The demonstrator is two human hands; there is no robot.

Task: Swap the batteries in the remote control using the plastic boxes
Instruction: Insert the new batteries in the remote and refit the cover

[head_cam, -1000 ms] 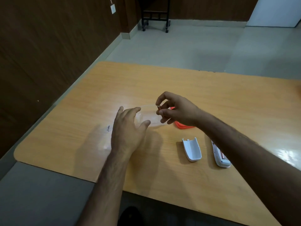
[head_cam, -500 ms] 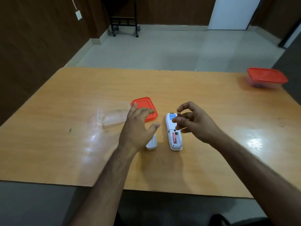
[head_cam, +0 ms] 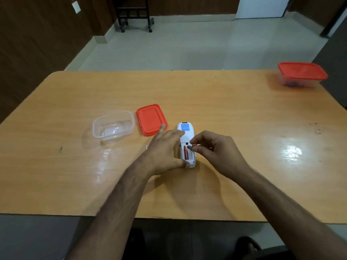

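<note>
A white remote control lies face down in the middle of the table, its battery bay uncovered. One red battery sits in the bay's left slot. My left hand rests on the remote's left side, thumb at its near end. My right hand pinches a second battery by its tip over the right slot. An open clear plastic box stands to the left, its red lid lying beside it. The battery cover is mostly hidden under my left hand.
A second clear box with a red lid on stands at the far right corner of the wooden table. Beyond the table is tiled floor with a black wheeled stand by the wall.
My right hand has carried the battery from the clear box over to the remote. My left hand has moved right onto the remote. The view has swung right.
</note>
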